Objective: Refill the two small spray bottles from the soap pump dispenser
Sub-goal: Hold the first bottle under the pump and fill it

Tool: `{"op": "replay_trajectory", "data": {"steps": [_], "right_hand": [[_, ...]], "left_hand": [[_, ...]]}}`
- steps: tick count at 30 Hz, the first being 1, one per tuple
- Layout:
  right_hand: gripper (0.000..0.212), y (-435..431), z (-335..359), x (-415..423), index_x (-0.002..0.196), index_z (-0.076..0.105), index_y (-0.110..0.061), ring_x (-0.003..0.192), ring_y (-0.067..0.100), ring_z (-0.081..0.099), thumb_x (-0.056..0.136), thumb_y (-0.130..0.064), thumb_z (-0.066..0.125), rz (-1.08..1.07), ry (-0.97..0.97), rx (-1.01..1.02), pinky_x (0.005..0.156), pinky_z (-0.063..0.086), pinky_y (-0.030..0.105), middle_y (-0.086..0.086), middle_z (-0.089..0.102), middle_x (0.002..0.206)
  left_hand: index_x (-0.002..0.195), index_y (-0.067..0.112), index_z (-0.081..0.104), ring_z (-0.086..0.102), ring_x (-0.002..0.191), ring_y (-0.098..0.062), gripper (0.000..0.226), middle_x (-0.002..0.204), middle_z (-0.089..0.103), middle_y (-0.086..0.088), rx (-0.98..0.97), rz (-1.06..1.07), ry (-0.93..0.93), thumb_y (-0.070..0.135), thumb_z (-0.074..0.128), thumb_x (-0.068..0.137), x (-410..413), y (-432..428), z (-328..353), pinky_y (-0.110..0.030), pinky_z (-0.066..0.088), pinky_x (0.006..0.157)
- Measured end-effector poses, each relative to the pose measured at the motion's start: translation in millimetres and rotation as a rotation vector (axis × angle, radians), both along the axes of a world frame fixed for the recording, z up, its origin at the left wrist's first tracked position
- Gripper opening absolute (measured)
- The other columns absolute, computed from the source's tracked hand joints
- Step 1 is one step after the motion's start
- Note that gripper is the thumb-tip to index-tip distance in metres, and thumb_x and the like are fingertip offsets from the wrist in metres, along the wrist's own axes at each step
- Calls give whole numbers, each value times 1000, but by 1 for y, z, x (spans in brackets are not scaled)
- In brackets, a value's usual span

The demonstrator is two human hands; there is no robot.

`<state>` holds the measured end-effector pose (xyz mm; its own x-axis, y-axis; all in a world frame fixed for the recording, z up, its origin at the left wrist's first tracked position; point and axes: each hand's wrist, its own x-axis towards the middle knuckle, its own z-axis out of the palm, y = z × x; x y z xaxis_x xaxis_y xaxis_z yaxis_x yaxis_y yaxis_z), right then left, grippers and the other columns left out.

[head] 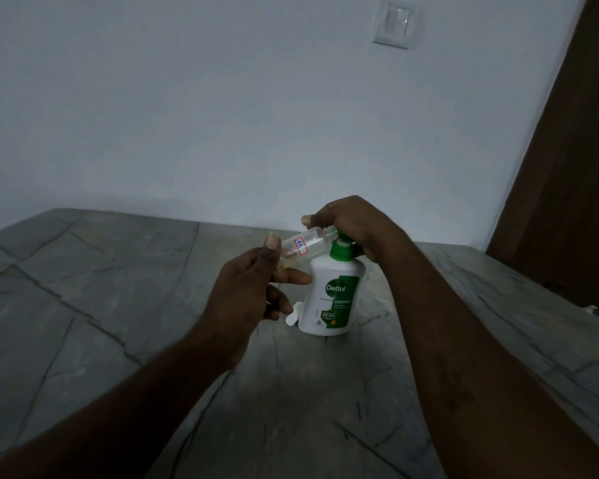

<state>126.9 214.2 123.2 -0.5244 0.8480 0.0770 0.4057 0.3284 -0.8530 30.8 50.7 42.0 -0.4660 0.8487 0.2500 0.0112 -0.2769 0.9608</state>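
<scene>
A white soap pump dispenser (332, 299) with a green collar and label stands upright on the grey stone table (118, 305). My right hand (353, 229) is curled over its pump head, hiding the nozzle. My left hand (253, 288) pinches a small clear spray bottle (308, 242) by its base, tilted almost sideways with its open, capless neck up against the pump head. A little yellowish liquid sits at the bottle's low end. Something small and white (293, 316) lies on the table behind the dispenser's left side, mostly hidden. A second spray bottle is not visible.
A pale wall (256, 115) rises behind the table, with a light switch (395, 24) high up. A brown door (567, 167) stands at the right. The table's right edge runs diagonally past my right forearm.
</scene>
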Motion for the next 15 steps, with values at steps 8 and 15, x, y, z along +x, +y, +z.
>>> {"op": "replay_trajectory", "data": {"steps": [8, 15], "right_hand": [[32, 6, 0, 2, 84, 77, -12, 73, 20, 59, 83, -43, 80, 12, 24, 114, 67, 49, 30, 13, 74, 93], [37, 3, 4, 3, 90, 78, -12, 61, 14, 56, 89, -49, 74, -31, 17, 220, 57, 44, 25, 5, 72, 87]], "left_hand": [[118, 22, 65, 59, 51, -17, 45, 93, 79, -4, 11, 1, -5, 55, 43, 97, 0, 0, 2, -25, 46, 47], [122, 20, 64, 58, 51, -17, 46, 96, 78, -3, 44, -4, -13, 53, 43, 98, 2, -1, 4, -24, 45, 46]]}}
